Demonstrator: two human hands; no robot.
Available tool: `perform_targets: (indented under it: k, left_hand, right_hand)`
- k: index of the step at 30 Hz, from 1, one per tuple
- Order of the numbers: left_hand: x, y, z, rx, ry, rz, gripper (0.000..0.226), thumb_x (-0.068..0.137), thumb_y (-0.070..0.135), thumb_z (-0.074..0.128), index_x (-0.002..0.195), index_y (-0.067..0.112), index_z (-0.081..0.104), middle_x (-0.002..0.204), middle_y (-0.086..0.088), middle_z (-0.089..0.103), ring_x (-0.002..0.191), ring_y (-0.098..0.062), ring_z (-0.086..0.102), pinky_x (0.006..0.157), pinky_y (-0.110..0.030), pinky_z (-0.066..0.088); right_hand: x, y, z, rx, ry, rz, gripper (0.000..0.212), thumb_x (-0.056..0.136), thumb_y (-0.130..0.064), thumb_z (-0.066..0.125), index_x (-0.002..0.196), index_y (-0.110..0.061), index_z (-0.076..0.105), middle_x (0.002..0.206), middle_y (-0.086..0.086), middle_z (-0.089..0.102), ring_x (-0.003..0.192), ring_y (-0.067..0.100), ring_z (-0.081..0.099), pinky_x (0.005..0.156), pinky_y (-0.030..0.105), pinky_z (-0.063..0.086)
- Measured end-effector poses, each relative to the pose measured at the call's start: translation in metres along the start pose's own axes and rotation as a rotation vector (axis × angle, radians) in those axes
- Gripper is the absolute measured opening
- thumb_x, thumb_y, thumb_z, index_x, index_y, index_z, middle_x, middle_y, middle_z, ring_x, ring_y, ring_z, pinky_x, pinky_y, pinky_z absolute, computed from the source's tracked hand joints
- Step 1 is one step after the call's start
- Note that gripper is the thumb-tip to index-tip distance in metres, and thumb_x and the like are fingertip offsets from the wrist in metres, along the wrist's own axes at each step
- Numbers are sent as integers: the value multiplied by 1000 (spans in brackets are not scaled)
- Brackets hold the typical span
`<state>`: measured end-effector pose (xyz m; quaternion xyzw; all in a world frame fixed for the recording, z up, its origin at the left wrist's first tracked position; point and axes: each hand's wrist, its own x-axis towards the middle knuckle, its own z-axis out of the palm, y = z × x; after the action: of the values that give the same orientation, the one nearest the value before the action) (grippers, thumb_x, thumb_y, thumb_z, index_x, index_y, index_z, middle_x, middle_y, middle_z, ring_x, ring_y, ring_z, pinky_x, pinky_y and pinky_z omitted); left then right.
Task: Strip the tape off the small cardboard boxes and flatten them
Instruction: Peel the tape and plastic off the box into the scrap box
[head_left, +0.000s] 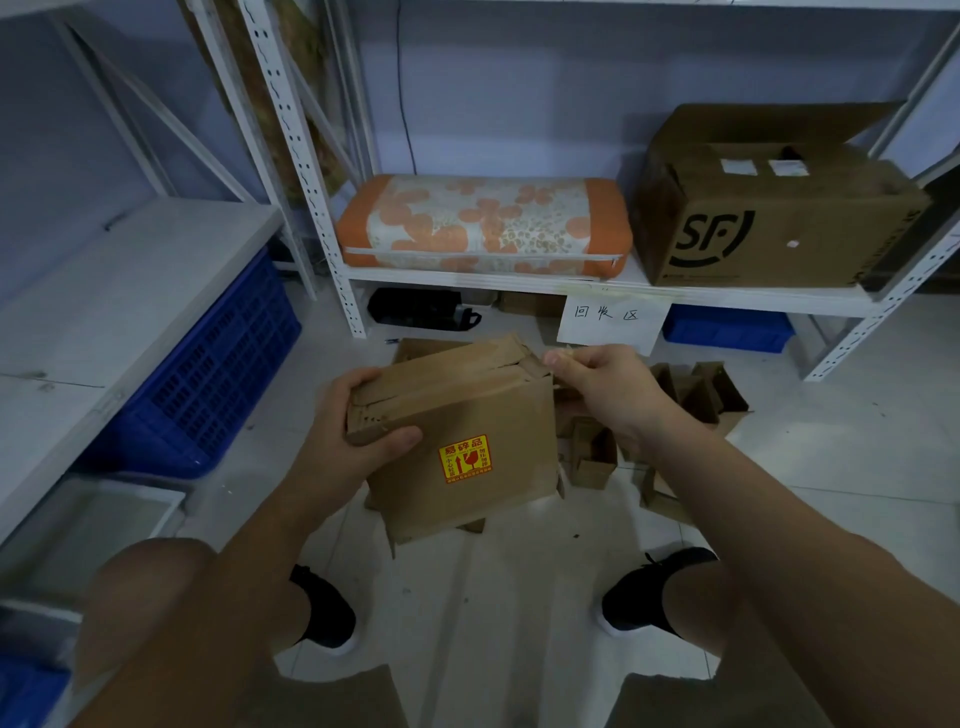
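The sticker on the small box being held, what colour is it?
The sticker is yellow with red print, on the brown cardboard box, seen in the head view.

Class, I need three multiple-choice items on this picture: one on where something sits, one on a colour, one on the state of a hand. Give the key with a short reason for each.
1. Where is the SF box?
A. on the shelf, right of the cushion
B. on the floor
C. inside the crate

2. What colour is the sticker on the held box?
A. green
B. yellow and red
C. white

3. What is the right hand doing?
A. hanging idle
B. resting flat on the floor
C. pinching at the box's top corner

Key: 1 A, it stands on the shelf beside the cushion. 2 B, yellow ground with red print. 3 C, its fingertips meet at the corner while the left hand grips the opposite edge.
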<state>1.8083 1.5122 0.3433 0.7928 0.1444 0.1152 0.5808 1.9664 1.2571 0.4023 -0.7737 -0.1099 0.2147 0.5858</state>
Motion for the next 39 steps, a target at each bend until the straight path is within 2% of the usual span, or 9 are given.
perform_targets:
  k: [4, 8, 11, 13, 19, 22, 26, 34, 39]
  left_hand:
    - [5, 6, -14, 198, -124, -33, 106, 54, 73, 78, 148, 41, 41, 138, 15, 39, 120, -4, 48, 91, -24, 49]
    - [14, 17, -25, 351, -264, -87, 119, 55, 79, 74, 158, 38, 31, 157, 20, 18, 135, -8, 33, 103, -25, 39]
    - [19, 28, -29, 414, -354, -113, 115, 60, 79, 71, 159, 38, 29, 150, 14, 30, 129, -7, 41, 93, -15, 39]
    - [21, 33, -32, 480, -397, -110, 116, 58, 85, 65, 159, 41, 29, 146, 12, 35, 127, -9, 44, 95, -19, 41]
    - [28, 46, -27, 599, -464, -121, 131, 50, 103, 54, 162, 44, 21, 148, 7, 37, 129, -15, 46, 104, -32, 43]
    - [34, 57, -25, 635, -505, -130, 126, 53, 101, 53, 162, 44, 23, 154, 7, 40, 132, -16, 47, 108, -35, 43]
    - [39, 73, -17, 689, -605, -129, 114, 68, 91, 62, 163, 43, 19, 162, 7, 37, 133, -12, 46, 99, -23, 37]
    - [51, 80, 18, 750, -477, -85, 119, 66, 80, 63, 162, 43, 5, 155, -2, 25, 136, -27, 38, 111, -50, 45]
    - [64, 104, 50, 691, -422, 19, 129, 62, 86, 71, 163, 42, 5, 151, 4, 27, 138, -25, 38, 112, -49, 43]
  right_hand:
    - [-2, 2, 1, -69, 49, -57, 27, 100, -24, 63, 100, 0, 75, 92, 8, 77, 73, 3, 72, 57, 9, 51]
    - [-3, 3, 5, -69, 103, -77, 23, 100, -21, 63, 97, -1, 75, 90, 11, 76, 72, 8, 72, 57, 9, 51]
    - [-4, 1, 8, -40, 148, -72, 23, 101, -21, 61, 98, -2, 74, 91, 11, 75, 72, 10, 72, 56, 10, 51]
    - [-5, 0, 9, -36, 163, -65, 23, 101, -22, 60, 99, -4, 74, 91, 9, 75, 74, 8, 72, 56, 10, 52]
    - [-3, 0, 9, -66, 261, -41, 30, 101, -31, 60, 96, -3, 71, 91, 7, 71, 85, 19, 66, 88, 47, 59]
    - [-7, 0, 7, -76, 326, -61, 31, 102, -33, 59, 95, -5, 70, 97, 9, 69, 91, 21, 64, 91, 51, 56]
    - [-8, -2, 3, -49, 382, -93, 33, 101, -36, 58, 93, -6, 69, 95, 12, 70, 96, 28, 65, 88, 50, 55]
    - [-4, -10, 3, 38, 496, -110, 34, 100, -39, 58, 90, -8, 67, 89, 12, 69, 90, 29, 65, 87, 54, 55]
    - [-8, -11, 12, 92, 392, -176, 33, 99, -33, 62, 96, 0, 67, 93, 22, 69, 93, 38, 65, 86, 58, 54]
